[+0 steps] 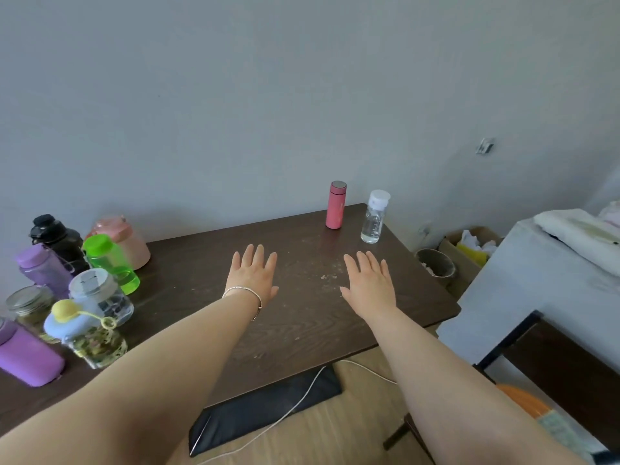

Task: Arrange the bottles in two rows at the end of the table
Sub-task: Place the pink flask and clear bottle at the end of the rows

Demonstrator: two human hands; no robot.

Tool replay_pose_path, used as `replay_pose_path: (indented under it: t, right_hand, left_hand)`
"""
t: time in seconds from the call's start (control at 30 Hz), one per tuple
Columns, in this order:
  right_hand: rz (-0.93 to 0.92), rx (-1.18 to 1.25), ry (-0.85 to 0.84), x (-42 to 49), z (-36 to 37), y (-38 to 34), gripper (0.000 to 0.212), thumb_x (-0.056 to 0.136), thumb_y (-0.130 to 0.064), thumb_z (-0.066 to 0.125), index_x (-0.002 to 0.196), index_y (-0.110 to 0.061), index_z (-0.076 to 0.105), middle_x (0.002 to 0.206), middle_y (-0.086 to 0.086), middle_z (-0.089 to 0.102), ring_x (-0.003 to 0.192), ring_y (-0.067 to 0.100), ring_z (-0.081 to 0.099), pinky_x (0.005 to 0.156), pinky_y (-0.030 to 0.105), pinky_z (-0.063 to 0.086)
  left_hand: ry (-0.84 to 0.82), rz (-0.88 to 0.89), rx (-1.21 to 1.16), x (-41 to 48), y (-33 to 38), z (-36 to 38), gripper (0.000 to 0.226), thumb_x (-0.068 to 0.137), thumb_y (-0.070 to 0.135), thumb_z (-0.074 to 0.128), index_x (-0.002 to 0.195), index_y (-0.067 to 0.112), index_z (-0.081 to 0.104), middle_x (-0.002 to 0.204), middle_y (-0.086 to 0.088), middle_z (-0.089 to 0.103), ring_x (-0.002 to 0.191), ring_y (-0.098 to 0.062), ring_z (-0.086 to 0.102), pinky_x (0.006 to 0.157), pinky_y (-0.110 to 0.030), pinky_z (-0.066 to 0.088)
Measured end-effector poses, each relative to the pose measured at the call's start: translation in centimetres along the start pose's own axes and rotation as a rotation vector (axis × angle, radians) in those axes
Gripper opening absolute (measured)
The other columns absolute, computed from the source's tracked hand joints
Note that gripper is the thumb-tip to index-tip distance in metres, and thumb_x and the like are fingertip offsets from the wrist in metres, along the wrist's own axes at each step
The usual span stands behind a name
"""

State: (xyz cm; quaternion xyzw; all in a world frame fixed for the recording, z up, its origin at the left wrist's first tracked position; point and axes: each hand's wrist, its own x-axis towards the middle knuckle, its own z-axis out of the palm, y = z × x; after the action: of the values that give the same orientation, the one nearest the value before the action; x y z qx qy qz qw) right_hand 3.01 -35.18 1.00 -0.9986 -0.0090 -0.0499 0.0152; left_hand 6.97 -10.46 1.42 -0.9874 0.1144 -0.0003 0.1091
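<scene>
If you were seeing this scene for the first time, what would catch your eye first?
Two bare hands, left hand and right hand, spread open above the dark wooden table. A bright green plastic bottle stands out in the crowded cluster at the left, while a pink metal flask stands near the far right corner.

the table (pixel 201 260) is dark brown with a wood-grain pattern and pale specks. at its far right corner stand a pink flask (pixel 336 206) with a grey cap and a clear bottle (pixel 374 218) with a white cap. on the left: a black bottle (pixel 55 238), a pale pink jug (pixel 125 239), a bright green bottle (pixel 110 263), a lilac bottle (pixel 42 268), a clear jar (pixel 100 297) with a silver lid, a purple bottle (pixel 25 355) (lying down), and a clear bottle with a pale blue lid and yellow knob (pixel 80 330). a silver bracelet (pixel 243 293) circles the left wrist. the wall (pixel 235 95) is grey.
</scene>
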Motion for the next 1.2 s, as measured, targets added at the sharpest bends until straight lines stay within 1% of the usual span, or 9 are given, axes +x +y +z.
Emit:
replay_pose_path:
  t: [0.23, 0.47, 0.63, 0.83, 1.03, 1.13, 1.2]
  right_hand:
    - [0.087, 0.003, -0.026, 3.1, 0.6, 4.2, 0.073, 0.096, -0.045, 0.053, 0.155, -0.022, 0.016, 0.163, 0.01, 0.019, 0.152, 0.029, 0.011, 0.122, 0.05, 0.013]
    - [0.178, -0.03, -0.003, 9.1, 1.1, 7.1, 0.073, 0.094, -0.048, 0.057, 0.153, -0.022, 0.022, 0.161, 0.01, 0.024, 0.15, 0.03, 0.016, 0.122, 0.05, 0.016]
    - [0.277, -0.034, -0.003, 13.8, 1.5, 8.9, 0.074, 0.094, -0.051, 0.055, 0.152, -0.021, 0.02, 0.16, 0.01, 0.026, 0.149, 0.03, 0.02, 0.12, 0.048, 0.016]
    - [0.384, 0.013, 0.021, 18.8, 2.7, 10.6, 0.074, 0.09, -0.052, 0.06, 0.149, -0.022, 0.025, 0.156, 0.012, 0.033, 0.146, 0.032, 0.028, 0.119, 0.048, 0.023]
    - [0.392, 0.061, 0.043, 24.5, 4.3, 13.0, 0.08, 0.089, -0.052, 0.063, 0.15, -0.022, 0.021, 0.158, 0.016, 0.028, 0.146, 0.036, 0.026, 0.119, 0.047, 0.027]
    - [0.39, 0.106, 0.085, 27.4, 5.3, 14.7, 0.08, 0.088, -0.049, 0.067, 0.149, -0.021, 0.024, 0.154, 0.017, 0.031, 0.141, 0.036, 0.033, 0.112, 0.045, 0.035]
    - [0.41, 0.175, 0.121, 29.3, 6.3, 15.8, 0.082, 0.085, -0.049, 0.07, 0.147, -0.02, 0.026, 0.148, 0.016, 0.036, 0.135, 0.036, 0.04, 0.105, 0.043, 0.044]
  left_hand:
    - [0.022, 0.052, -0.005, 6.0, 2.6, -1.0, 0.077, 0.093, 0.052, 0.048, 0.152, 0.02, 0.011, 0.161, -0.012, 0.007, 0.149, -0.033, 0.003, 0.119, -0.05, 0.01]
    - [0.03, 0.141, -0.079, 14.6, 5.0, -0.9, 0.078, 0.093, 0.05, 0.05, 0.153, 0.021, 0.008, 0.162, -0.013, 0.004, 0.15, -0.033, 0.001, 0.12, -0.05, 0.009]
    - [0.073, 0.225, -0.081, 21.0, 5.2, -0.9, 0.078, 0.092, 0.049, 0.052, 0.151, 0.019, 0.011, 0.16, -0.014, 0.009, 0.149, -0.034, 0.005, 0.119, -0.049, 0.012]
    - [0.071, 0.262, -0.079, 28.5, 4.7, -1.2, 0.078, 0.09, 0.05, 0.055, 0.15, 0.018, 0.015, 0.159, -0.015, 0.009, 0.149, -0.035, 0.005, 0.118, -0.05, 0.014]
    - [0.071, 0.261, -0.122, 35.6, 6.8, -1.1, 0.077, 0.09, 0.048, 0.054, 0.15, 0.018, 0.016, 0.159, -0.014, 0.011, 0.148, -0.034, 0.006, 0.118, -0.048, 0.015]
    - [0.036, 0.226, -0.163, 39.4, 8.3, -0.6, 0.086, 0.088, 0.051, 0.058, 0.152, 0.018, 0.01, 0.16, -0.013, 0.01, 0.148, -0.033, 0.007, 0.119, -0.048, 0.015]
    - [0.004, 0.189, -0.225, 41.3, 9.6, 0.0, 0.091, 0.086, 0.051, 0.062, 0.153, 0.018, 0.009, 0.16, -0.012, 0.013, 0.148, -0.032, 0.012, 0.118, -0.046, 0.019]
